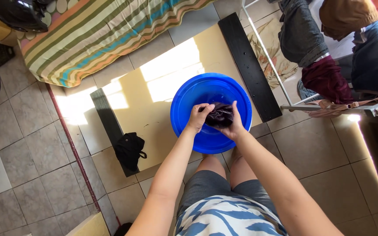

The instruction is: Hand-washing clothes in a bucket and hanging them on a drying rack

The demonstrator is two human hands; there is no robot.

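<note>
Striped mattress [106, 35] in green, orange and blue lies upper left on grey tiled floor [31, 161]. Black helmet [20, 14] rests at mattress corner. Pale low board [154, 91] with black end panels catches bright sunlight; small black cloth bundle [129, 148] sits at its left edge. White drying rack [281, 83] at upper right carries dark jeans [298, 35], maroon garment [327, 81], brown cloth [346, 15].
</note>
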